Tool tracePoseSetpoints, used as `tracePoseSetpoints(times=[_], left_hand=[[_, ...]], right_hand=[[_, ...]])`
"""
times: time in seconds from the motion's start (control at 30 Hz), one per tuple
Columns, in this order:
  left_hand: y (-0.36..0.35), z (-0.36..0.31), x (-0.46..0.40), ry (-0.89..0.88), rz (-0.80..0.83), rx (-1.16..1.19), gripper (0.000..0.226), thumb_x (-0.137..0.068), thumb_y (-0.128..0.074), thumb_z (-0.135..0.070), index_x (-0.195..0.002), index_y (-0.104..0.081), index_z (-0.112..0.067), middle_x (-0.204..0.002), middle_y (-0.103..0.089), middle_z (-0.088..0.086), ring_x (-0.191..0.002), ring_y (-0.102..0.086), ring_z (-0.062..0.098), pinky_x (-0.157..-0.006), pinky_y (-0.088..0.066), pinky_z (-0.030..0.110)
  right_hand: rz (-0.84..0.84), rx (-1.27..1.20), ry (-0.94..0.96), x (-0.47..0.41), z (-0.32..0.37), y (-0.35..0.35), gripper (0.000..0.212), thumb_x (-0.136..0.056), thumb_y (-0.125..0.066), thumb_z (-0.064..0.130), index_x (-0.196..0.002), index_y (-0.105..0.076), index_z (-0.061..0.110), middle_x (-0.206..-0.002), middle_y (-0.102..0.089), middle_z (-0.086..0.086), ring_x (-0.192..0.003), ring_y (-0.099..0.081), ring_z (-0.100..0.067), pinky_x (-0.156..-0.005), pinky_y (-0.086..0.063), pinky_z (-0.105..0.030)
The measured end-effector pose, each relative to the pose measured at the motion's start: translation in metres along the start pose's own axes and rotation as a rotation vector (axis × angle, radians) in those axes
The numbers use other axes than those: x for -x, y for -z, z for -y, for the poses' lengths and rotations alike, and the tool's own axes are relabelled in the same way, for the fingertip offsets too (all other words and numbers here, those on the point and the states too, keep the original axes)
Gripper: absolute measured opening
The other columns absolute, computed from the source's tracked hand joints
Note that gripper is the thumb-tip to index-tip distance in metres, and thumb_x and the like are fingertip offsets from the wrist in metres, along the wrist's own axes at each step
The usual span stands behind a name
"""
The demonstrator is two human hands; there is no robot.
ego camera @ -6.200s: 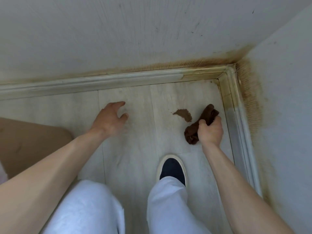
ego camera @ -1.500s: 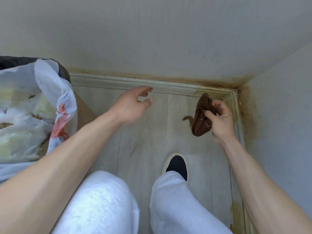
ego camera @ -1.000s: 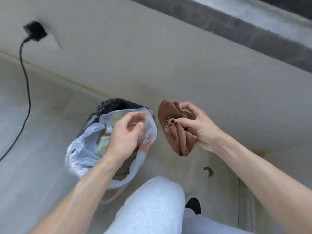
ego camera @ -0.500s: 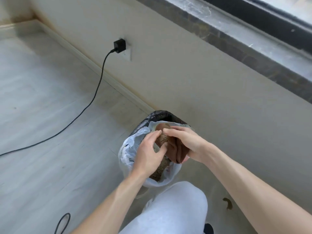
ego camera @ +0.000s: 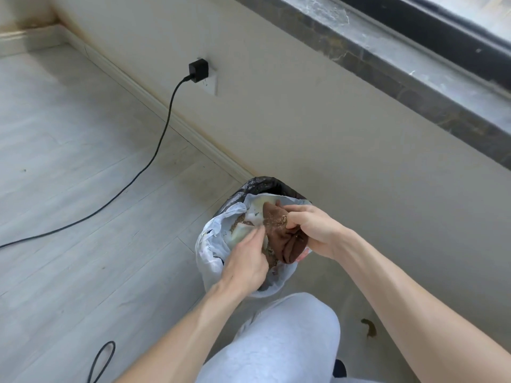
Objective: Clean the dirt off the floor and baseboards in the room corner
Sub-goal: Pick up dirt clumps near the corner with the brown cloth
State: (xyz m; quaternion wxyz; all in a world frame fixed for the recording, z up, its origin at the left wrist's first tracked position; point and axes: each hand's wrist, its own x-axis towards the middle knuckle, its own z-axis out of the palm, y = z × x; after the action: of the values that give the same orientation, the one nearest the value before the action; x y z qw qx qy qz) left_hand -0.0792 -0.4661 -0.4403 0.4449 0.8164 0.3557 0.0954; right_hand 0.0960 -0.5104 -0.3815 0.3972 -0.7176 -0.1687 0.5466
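- Two bare hands meet over the mouth of a small bin lined with a black bag and a white plastic bag, which stands on the pale wood-look floor against the cream wall.
- Right hand has its thumb and fingers curled round a crumpled brown cleaning cloth, pinching it at the upper fold; the cloth hangs down from that grip and sits directly above the bag opening.
- Gritty tan crumbs cling to the top of the cloth, right beside the right thumb.
- Left hand comes in from the lower left, fingers bunched against the cloth's left edge; whether it pinches the fabric or only brushes it, I cannot tell, as the fingertips are hidden.
- More crumbly brown debris lies inside the white bag, just left of the cloth.
- Down at lower right, a small brown smear of dirt sits on the floor near the wall, well apart from both hands.
- White baseboard runs along the wall behind the bin, with a yellowish stain line above it.
- Black plug adapter sits in a white wall socket, and its black cable trails down and away across the floor to the left.
- Light grey trouser knee fills the bottom centre, between the two forearms.
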Motion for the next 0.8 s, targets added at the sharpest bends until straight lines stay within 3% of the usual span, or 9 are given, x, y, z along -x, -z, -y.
tracePoseSetpoints(times=[0.1,0.17,0.23,0.3,0.43,0.53,0.7,0.8], left_hand=[[0.002,-0.009,0.000,-0.014,-0.098,0.031,0.083,-0.089,-0.035,0.012,-0.164,-0.019,-0.020,-0.169,-0.019,-0.009,-0.155,-0.013,0.007,-0.117,-0.002,0.011],[-0.001,-0.011,-0.002,-0.057,-0.031,0.037,0.084,-0.089,-0.035,0.012,-0.164,-0.019,-0.023,-0.168,-0.018,-0.011,-0.154,-0.010,0.002,-0.117,0.000,0.007],[0.001,-0.008,-0.006,0.020,0.038,0.033,0.074,-0.091,-0.037,0.009,-0.160,-0.034,-0.019,-0.164,-0.036,-0.001,-0.153,-0.028,0.016,-0.123,-0.020,0.023],[0.005,-0.006,-0.009,0.082,-0.024,0.030,0.061,-0.093,-0.039,0.004,-0.151,-0.048,-0.016,-0.150,-0.054,0.006,-0.141,-0.046,0.026,-0.117,-0.035,0.036],[0.014,-0.005,-0.013,0.037,-0.167,0.077,0.035,-0.102,-0.043,-0.010,-0.127,-0.066,-0.018,-0.125,-0.069,-0.002,-0.117,-0.061,0.017,-0.100,-0.047,0.032],[0.022,0.000,-0.023,0.097,-0.165,0.103,0.030,-0.101,-0.042,-0.010,-0.112,-0.069,-0.019,-0.112,-0.070,-0.005,-0.105,-0.063,0.016,-0.089,-0.049,0.031],[0.029,0.012,-0.036,0.085,-0.071,-0.057,0.028,-0.109,-0.041,-0.024,-0.124,-0.063,-0.018,-0.115,-0.070,0.001,-0.109,-0.062,0.024,-0.092,-0.051,0.044],[0.027,0.005,-0.031,-0.033,-0.104,-0.044,0.054,-0.102,-0.039,-0.001,-0.152,-0.045,-0.018,-0.144,-0.056,0.002,-0.134,-0.050,0.021,-0.110,-0.042,0.037]], right_hand=[[-0.019,0.016,-0.017,-0.001,-0.002,0.002,0.046,-0.081,-0.055,-0.003,-0.125,-0.066,-0.002,-0.097,-0.072,-0.014,-0.078,-0.069,-0.021,-0.060,-0.055,-0.026],[-0.046,0.037,-0.023,-0.001,-0.003,0.003,0.037,-0.087,-0.057,-0.005,-0.123,-0.067,-0.005,-0.094,-0.072,-0.014,-0.074,-0.069,-0.020,-0.055,-0.054,-0.025],[-0.097,0.087,-0.019,-0.002,-0.004,0.003,0.045,-0.080,-0.071,0.005,-0.125,-0.067,-0.002,-0.107,-0.074,-0.016,-0.091,-0.071,-0.024,-0.071,-0.061,-0.033],[-0.161,0.168,-0.010,0.001,-0.003,0.003,0.057,-0.065,-0.079,0.019,-0.120,-0.071,0.005,-0.114,-0.074,-0.016,-0.105,-0.072,-0.029,-0.093,-0.060,-0.045],[-0.212,0.224,0.013,0.003,-0.004,0.007,0.018,-0.077,-0.083,0.015,-0.094,-0.079,0.011,-0.099,-0.078,-0.014,-0.106,-0.072,-0.035,-0.096,-0.058,-0.054],[-0.236,0.275,0.042,0.003,-0.003,0.009,0.008,-0.082,-0.082,0.016,-0.090,-0.082,0.015,-0.096,-0.080,-0.006,-0.104,-0.073,-0.028,-0.098,-0.057,-0.050],[-0.244,0.346,0.066,0.005,-0.002,0.007,0.009,-0.090,-0.076,0.021,-0.095,-0.082,0.022,-0.101,-0.079,0.001,-0.105,-0.071,-0.018,-0.101,-0.056,-0.044],[-0.247,0.377,0.069,0.005,-0.001,0.005,0.009,-0.096,-0.071,0.022,-0.097,-0.080,0.023,-0.103,-0.078,0.000,-0.103,-0.072,-0.018,-0.099,-0.057,-0.041]])
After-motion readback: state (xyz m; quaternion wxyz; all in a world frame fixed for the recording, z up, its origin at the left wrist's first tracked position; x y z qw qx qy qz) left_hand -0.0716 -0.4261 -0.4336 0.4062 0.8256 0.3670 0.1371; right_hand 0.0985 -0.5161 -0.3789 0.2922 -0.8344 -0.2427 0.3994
